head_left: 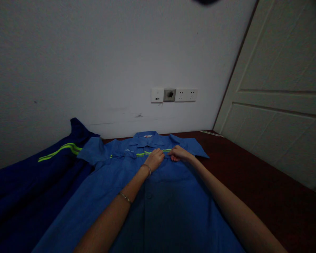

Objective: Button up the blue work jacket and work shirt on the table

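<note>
A blue short-sleeved work shirt (168,203) lies spread out in front of me, its collar towards the wall. A yellow-green reflective stripe crosses its chest. My left hand (155,160) is closed on the cloth near the middle of that stripe, with a bracelet at the wrist and another on the forearm. To its right, my right hand (178,153) pinches the shirt by the chest pocket area. The fingertips of both hands are partly hidden, and a short stretch of stripe shows between them.
A darker blue garment (42,186) with a yellow-green stripe lies at the left, partly under the shirt's sleeve. The dark red tabletop (252,186) shows at the right. Behind stand a white wall with sockets (185,95) and a pale panelled door (281,105).
</note>
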Tool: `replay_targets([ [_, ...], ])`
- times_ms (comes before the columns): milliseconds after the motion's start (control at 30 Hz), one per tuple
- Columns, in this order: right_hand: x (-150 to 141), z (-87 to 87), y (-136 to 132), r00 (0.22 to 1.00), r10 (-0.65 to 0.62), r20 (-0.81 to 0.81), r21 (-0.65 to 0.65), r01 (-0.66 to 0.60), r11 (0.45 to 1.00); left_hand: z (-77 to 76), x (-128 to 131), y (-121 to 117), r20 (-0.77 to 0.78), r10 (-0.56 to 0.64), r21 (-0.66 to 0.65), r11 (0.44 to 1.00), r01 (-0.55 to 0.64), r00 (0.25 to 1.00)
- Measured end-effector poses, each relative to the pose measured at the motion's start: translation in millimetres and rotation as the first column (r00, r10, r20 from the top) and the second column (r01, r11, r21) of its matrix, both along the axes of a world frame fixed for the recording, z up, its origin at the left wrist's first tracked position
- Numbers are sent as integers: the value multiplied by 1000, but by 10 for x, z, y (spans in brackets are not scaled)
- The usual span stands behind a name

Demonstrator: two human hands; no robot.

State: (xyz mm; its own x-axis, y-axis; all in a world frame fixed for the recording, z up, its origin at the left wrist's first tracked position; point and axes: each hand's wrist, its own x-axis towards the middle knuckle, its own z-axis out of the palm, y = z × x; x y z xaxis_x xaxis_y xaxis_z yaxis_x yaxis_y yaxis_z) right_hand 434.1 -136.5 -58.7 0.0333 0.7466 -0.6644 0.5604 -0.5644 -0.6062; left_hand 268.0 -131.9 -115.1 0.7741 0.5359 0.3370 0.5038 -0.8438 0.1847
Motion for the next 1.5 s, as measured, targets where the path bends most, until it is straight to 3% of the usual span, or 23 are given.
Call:
replay_targets([
  [233, -84, 17, 11, 995, 34, 96, 48, -39, 998, 36, -10, -9, 15, 3, 23, 1000, -3, 1000],
  [467, -146, -24, 1, 965, 109, 238, 292, -178, 940, -18, -54, 15, 250, 71, -96, 994, -48, 966],
  [733, -42, 70, -20, 961, 257, 103, 316, -277, 907, -87, -56, 59, 402, 232, -205, 965, -160, 886],
  [833, -36, 44, -21, 925, 315, 211, 408, -376, 832, -114, -55, 80, 430, 282, -236, 952, -195, 857],
  [967, -14, -10, -6, 829, 383, 407, 512, -555, 656, -132, -53, 93, 457, 337, -269, 934, -234, 823],
  [1033, 11, -38, 0, 796, 396, 459, 506, -600, 620, -133, -52, 95, 473, 366, -288, 924, -252, 802],
  [1300, 62, -115, -2, 774, 420, 474, 488, -628, 607, -115, -57, 99, 470, 392, -291, 915, -281, 791],
  [1500, 97, -120, -16, 837, 382, 392, 511, -543, 666, -16, -61, 13, 438, 357, -182, 934, -308, 825],
])
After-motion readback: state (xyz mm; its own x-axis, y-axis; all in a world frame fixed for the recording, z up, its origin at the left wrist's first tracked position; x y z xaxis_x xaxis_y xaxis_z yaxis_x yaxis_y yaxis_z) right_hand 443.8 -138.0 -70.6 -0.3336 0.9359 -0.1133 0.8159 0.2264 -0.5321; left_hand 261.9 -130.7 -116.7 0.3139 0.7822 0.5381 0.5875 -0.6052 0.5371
